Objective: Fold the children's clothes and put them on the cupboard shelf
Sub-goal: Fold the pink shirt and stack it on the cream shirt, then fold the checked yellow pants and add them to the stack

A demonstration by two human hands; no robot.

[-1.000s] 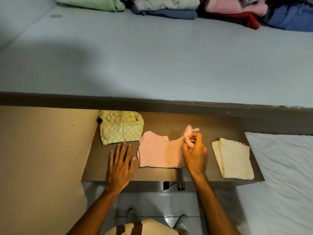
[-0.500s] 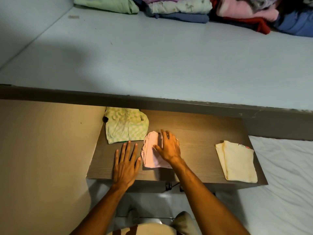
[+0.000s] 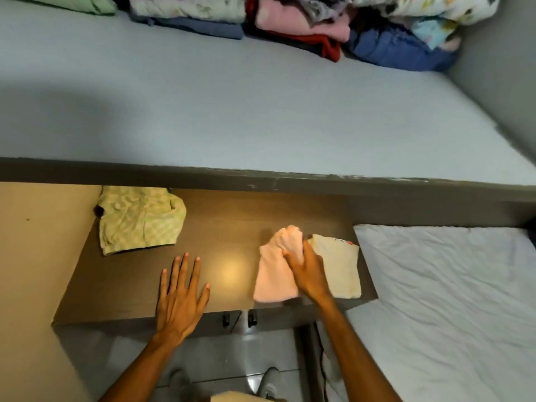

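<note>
Start with the desk (image 3: 121,297), the brown top right in front of you, and place everything from there.

Your left hand (image 3: 179,297) lies flat on the near edge of the desk with the fingers spread wide. Its grip is wide open and holds nothing. It looks like it rests there to keep you steady while the other hand works.

Your right hand (image 3: 307,271) is on the right side of the desk. It comes in at a slant, palm down, and its grip is closed on the pink top (image 3: 274,274), which looks folded small. The top's far end is bunched up above your fingers. You seem to be holding it together so the fold does not fall open.

Just beside it, at the right end of the desk, lies the folded cream piece (image 3: 340,265). The pink top touches its edge or lies a little over it; I cannot tell which. Maybe you want them in one pile.

At the far left corner of the desk sits the green checked piece (image 3: 139,220), a bit crumpled, well apart from the others.

Past the desk is the cupboard shelf (image 3: 261,105), wide and mostly bare. At its back waits a row of folded clothes (image 3: 290,21). The pink top likely goes there next.
</note>
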